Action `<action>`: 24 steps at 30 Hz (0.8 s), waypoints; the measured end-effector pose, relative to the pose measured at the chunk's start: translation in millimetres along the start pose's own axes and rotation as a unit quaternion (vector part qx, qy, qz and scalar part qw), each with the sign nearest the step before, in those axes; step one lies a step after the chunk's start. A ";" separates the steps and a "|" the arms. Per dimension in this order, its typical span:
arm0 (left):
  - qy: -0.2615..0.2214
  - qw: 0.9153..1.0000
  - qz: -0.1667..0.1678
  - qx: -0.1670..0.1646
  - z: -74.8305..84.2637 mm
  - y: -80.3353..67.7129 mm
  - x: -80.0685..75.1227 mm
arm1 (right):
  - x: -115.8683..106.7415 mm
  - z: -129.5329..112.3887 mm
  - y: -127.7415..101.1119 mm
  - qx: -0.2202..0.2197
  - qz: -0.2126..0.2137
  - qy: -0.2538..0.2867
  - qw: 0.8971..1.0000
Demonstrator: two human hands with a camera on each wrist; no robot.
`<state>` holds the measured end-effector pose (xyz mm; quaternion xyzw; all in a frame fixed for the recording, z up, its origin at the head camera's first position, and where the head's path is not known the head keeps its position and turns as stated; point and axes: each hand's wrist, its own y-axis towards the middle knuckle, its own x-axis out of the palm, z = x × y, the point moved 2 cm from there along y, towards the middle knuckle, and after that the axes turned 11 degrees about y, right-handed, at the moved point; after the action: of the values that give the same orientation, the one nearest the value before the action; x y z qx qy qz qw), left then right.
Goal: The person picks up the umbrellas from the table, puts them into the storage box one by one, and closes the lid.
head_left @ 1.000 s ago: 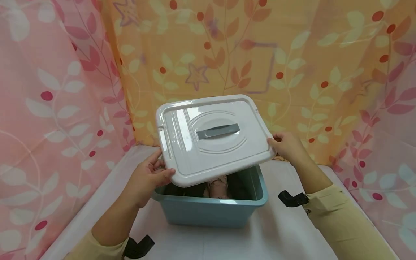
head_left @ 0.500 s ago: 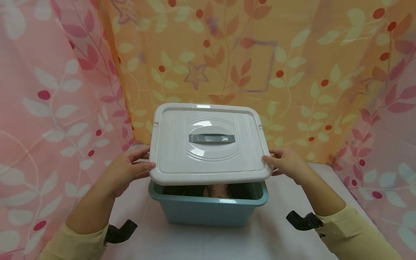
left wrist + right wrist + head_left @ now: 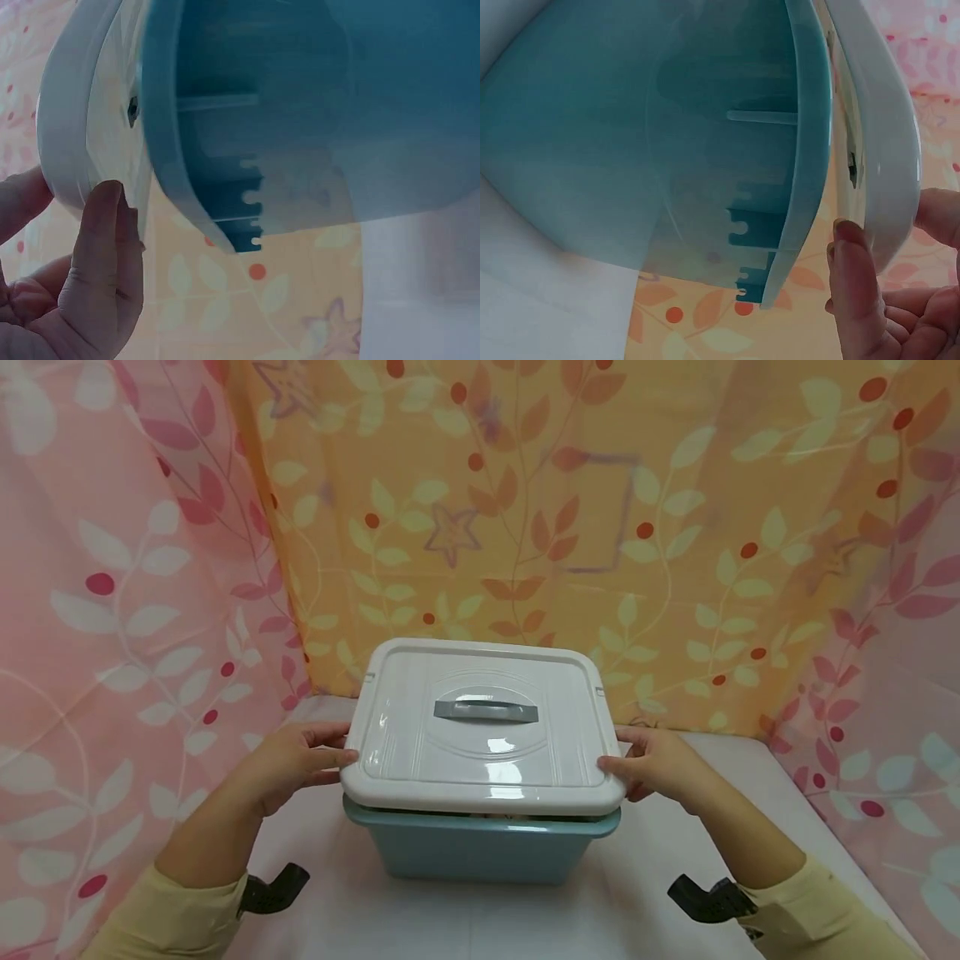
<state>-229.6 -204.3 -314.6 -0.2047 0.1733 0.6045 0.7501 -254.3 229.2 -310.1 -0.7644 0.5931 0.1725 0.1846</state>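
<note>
A white plastic lid (image 3: 480, 768) with a grey handle (image 3: 486, 712) lies close over a blue-green storage box (image 3: 480, 852). My left hand (image 3: 296, 764) pinches the lid's left edge, thumb on top and fingers beneath. On the opposite edge, my right hand (image 3: 652, 764) grips the lid the same way. Both wrist views show a gap between the lid (image 3: 64, 112) and the box rim (image 3: 814, 120), with fingertips under the lid. What is inside the box is almost wholly hidden; only a sliver shows at the front gap.
The box stands on a white-covered table (image 3: 480, 927). Behind it hangs an orange leaf-patterned curtain (image 3: 675, 593), with pink patterned cloth (image 3: 150, 710) at the left and more at the right. Black curved pieces (image 3: 273, 889) stick out from both sleeves.
Both hands have brought the lid down from a raised, tilted position to just over the box, levelling it. The box's contents, visible before, are now covered. The box has stayed in place.
</note>
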 end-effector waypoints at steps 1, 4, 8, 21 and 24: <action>0.004 1.000 -0.005 -0.005 -2.1 0.6 0.6 | 1.0 1.3 0.1 0.002 -0.004 0.003 1.000; 0.013 1.000 -0.017 -0.022 -7.3 1.7 3.1 | 2.6 5.0 1.2 0.004 -0.015 0.006 1.000; 0.024 0.999 -0.025 -0.025 -10.6 2.9 6.4 | 4.3 9.9 2.5 0.015 -0.021 -0.003 1.000; 0.081 0.995 -0.050 -0.027 -17.2 0.3 10.6 | 11.3 18.1 -3.3 0.053 -0.039 -0.005 0.998; 0.087 0.994 -0.050 -0.034 -19.3 1.6 10.9 | 14.0 20.0 -3.5 0.058 -0.044 -0.005 0.997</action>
<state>-229.1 -204.9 -336.9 -0.2904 0.2064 0.5517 0.7541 -248.5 228.0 -334.0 -0.7770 0.5669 0.1336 0.2388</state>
